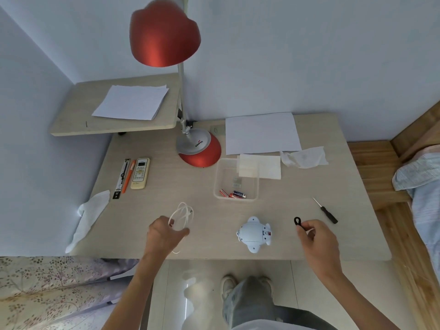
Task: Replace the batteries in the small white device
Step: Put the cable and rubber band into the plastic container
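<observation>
While both hands are full of other stuff, the real job cannot start. On the big desk (166,186) the red lamp (164,34) stands at the back, and its shade hangs high over the work, so a hand lifted fast could bump it. The clear tray (215,182) sits near the middle, and a careless arm could knock it and send things rolling. The left hand (164,232) has its fingers curled round a coil of white cable (183,213), which could snag on something if it swings about. The right hand (316,239) pinches a little black loop (297,221) between thumb and finger. Between the two hands, near the front edge, lies the small white device (254,234), touched by nobody; a bump could push it onto the floor. The screwdriver (327,212) lies off to the right, apart from the device, and it may roll. The batteries (232,194) lie in a corner of the tray, and old and new ones could get mixed up. That black loop is tiny and easy to lose.
</observation>
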